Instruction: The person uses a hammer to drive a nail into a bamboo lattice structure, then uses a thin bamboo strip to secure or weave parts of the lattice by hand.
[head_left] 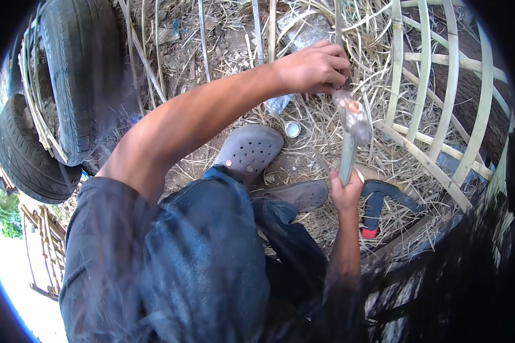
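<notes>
A long greenish-grey bamboo strip runs away from me between my two hands. My right hand is closed round its near end, by my shoe. Farther off, my left hand is closed with its fingers bent down at the strip's upper part; its fingertips are partly hidden. Just below the left hand, a blurred grey-white lump with an orange spot lies over the strip. I cannot make out what it is.
Grey clogs are on my feet, with a small round tin beside them. A dark tool with a red end lies right of my right hand. Woven bamboo lattice stands at the right, old tyres at the left. Shavings cover the ground.
</notes>
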The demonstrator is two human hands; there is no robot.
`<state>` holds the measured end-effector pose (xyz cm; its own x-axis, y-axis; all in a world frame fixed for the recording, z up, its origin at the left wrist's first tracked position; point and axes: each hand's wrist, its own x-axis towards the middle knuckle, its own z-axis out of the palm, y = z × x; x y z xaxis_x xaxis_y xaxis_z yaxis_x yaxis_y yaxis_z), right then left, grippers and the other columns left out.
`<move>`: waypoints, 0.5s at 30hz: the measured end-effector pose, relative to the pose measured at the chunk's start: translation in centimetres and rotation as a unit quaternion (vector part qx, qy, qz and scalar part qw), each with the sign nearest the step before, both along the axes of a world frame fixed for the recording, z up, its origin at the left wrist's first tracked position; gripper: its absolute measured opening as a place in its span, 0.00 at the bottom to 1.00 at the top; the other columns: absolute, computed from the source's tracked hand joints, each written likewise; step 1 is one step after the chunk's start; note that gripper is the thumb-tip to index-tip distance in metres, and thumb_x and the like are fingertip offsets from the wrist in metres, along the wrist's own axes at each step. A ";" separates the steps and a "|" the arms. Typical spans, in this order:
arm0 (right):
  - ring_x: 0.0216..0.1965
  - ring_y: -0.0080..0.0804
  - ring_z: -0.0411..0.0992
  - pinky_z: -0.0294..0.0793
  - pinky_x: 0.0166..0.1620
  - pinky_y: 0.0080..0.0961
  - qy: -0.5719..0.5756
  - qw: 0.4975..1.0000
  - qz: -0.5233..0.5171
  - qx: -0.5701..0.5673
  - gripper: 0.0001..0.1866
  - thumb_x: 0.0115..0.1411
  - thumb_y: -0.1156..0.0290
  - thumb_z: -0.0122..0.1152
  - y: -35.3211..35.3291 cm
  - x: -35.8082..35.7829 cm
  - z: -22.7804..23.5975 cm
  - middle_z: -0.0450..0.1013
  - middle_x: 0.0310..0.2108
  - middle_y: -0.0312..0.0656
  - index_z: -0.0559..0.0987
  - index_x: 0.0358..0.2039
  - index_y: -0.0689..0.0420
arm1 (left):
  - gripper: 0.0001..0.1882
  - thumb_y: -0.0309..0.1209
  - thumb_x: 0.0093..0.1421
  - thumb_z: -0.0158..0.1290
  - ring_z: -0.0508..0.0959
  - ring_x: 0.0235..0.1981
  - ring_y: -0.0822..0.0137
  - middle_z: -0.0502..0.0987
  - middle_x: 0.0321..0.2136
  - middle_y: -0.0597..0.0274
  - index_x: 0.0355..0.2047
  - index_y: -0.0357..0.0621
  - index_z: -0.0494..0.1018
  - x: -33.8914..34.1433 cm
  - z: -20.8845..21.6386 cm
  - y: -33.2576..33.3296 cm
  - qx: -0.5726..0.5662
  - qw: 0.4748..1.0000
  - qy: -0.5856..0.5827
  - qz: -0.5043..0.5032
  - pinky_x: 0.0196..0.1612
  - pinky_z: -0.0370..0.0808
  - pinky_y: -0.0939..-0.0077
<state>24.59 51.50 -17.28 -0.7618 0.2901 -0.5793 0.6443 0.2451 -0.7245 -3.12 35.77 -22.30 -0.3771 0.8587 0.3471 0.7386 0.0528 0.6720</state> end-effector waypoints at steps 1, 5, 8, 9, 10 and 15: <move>0.23 0.29 0.69 0.69 0.29 0.28 -0.010 1.000 -0.009 0.004 0.10 0.52 0.70 0.62 0.1 0.1 0.0 0.70 0.20 0.41 0.75 0.26 0.64 | 0.09 0.31 0.40 0.63 0.71 0.45 0.64 0.74 0.34 0.70 0.23 0.46 0.76 0.0 0.0 0.2 0.007 1.000 0.000 -0.003 0.48 0.66 0.67; 0.23 0.25 0.68 0.69 0.29 0.26 -0.077 0.996 -0.036 -0.003 0.08 0.52 0.71 0.62 -0.2 -1.1 0.1 0.70 0.20 0.38 0.74 0.27 0.62 | 0.11 0.33 0.41 0.64 0.71 0.46 0.63 0.74 0.34 0.70 0.25 0.47 0.76 -0.3 -0.4 0.2 -0.001 1.000 0.022 -0.007 0.49 0.66 0.66; 0.22 0.24 0.68 0.68 0.28 0.24 -0.004 0.998 -0.038 -0.048 0.07 0.53 0.73 0.61 0.6 1.1 -0.2 0.70 0.20 0.37 0.73 0.27 0.62 | 0.11 0.35 0.42 0.64 0.70 0.47 0.63 0.74 0.35 0.69 0.25 0.47 0.76 -0.3 -0.2 0.5 -0.023 1.000 -0.007 -0.013 0.51 0.65 0.66; 0.22 0.23 0.68 0.68 0.28 0.23 0.020 0.996 -0.062 -0.067 0.07 0.54 0.74 0.60 0.1 1.4 0.3 0.70 0.21 0.36 0.73 0.28 0.62 | 0.14 0.36 0.43 0.64 0.69 0.49 0.62 0.73 0.37 0.68 0.31 0.48 0.76 -0.4 0.0 0.4 -0.030 0.999 0.015 -0.019 0.52 0.64 0.65; 0.22 0.23 0.68 0.68 0.28 0.23 0.009 0.994 -0.078 -0.080 0.07 0.54 0.74 0.60 -0.3 1.5 0.8 0.70 0.21 0.36 0.72 0.28 0.62 | 0.16 0.36 0.44 0.63 0.69 0.49 0.62 0.73 0.38 0.68 0.34 0.49 0.75 -0.2 0.0 0.3 -0.030 0.999 0.010 -0.008 0.52 0.64 0.65; 0.22 0.20 0.66 0.67 0.28 0.21 -0.032 0.987 -0.138 -0.070 0.06 0.55 0.75 0.60 -1.3 2.0 0.8 0.68 0.20 0.33 0.72 0.30 0.61 | 0.35 0.39 0.41 0.65 0.68 0.54 0.61 0.71 0.46 0.65 0.52 0.54 0.67 0.9 1.0 -0.3 -0.054 0.999 -0.007 0.005 0.55 0.64 0.65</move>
